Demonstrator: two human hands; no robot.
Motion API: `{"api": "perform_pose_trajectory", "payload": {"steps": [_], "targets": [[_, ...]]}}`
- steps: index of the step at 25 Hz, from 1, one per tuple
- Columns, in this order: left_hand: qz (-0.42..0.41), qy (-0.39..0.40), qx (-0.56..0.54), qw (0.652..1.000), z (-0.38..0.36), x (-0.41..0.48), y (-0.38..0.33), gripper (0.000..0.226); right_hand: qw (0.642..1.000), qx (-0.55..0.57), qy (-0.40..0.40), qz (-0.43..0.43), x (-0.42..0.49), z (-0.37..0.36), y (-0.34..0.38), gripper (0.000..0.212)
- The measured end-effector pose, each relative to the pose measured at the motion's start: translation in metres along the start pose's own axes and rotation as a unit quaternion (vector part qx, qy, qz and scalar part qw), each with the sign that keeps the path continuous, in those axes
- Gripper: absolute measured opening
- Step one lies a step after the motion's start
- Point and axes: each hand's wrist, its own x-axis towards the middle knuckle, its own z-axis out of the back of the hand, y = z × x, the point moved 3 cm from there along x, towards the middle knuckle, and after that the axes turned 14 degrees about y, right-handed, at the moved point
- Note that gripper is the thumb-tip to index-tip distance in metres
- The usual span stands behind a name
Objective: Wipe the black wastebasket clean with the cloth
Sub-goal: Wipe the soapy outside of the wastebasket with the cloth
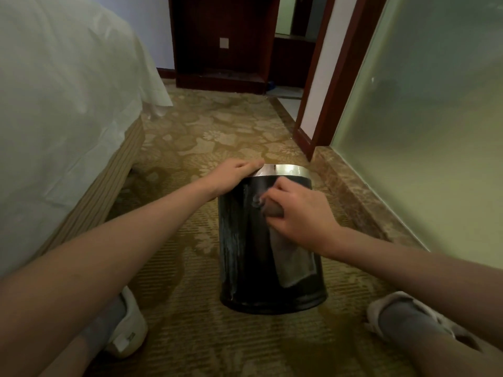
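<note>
The black wastebasket [245,254] stands upright on the carpet between my feet, with a shiny metal band around its rim. My left hand [234,175] rests on the left part of that rim, fingers curled over the edge. My right hand [296,210] presses a grey-brown cloth [294,262] against the near upper side of the basket. The cloth hangs down the wall below my hand. Pale streaks show on the basket's left side.
A bed with a white sheet [68,118] fills the left. A frosted glass wall [424,126] with a stone sill runs along the right. A dark wooden cabinet [223,42] and a doorway lie ahead. My slippered feet [128,330] flank the basket on patterned carpet [217,137].
</note>
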Motion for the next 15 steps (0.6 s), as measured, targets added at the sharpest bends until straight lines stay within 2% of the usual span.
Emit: {"api": "perform_pose_trajectory", "payload": {"steps": [3,5,6,9,12,15], "targets": [[0.018,-0.007,0.003,1.000,0.003,-0.002,0.001,0.045,0.986,-0.025,0.058,0.157,-0.043,-0.039,0.025,0.021],[0.032,-0.005,0.004,0.999,0.005,-0.002,0.005,0.055,0.958,-0.045,0.133,0.250,-0.064,-0.061,0.044,0.025],[0.034,-0.004,0.010,0.999,0.006,-0.001,0.007,0.061,0.949,-0.053,0.161,0.267,-0.064,-0.065,0.046,0.025],[0.033,-0.005,0.021,0.999,0.005,-0.003,0.004,0.056,0.959,-0.041,0.160,0.231,-0.049,-0.053,0.038,0.021],[0.039,-0.026,0.047,0.998,0.003,-0.002,-0.001,0.048,0.979,-0.029,0.093,0.181,-0.028,-0.025,0.023,0.022],[0.057,-0.037,0.050,0.996,0.004,-0.002,0.001,0.053,0.995,-0.017,0.031,0.096,-0.003,0.000,0.006,0.026]]}}
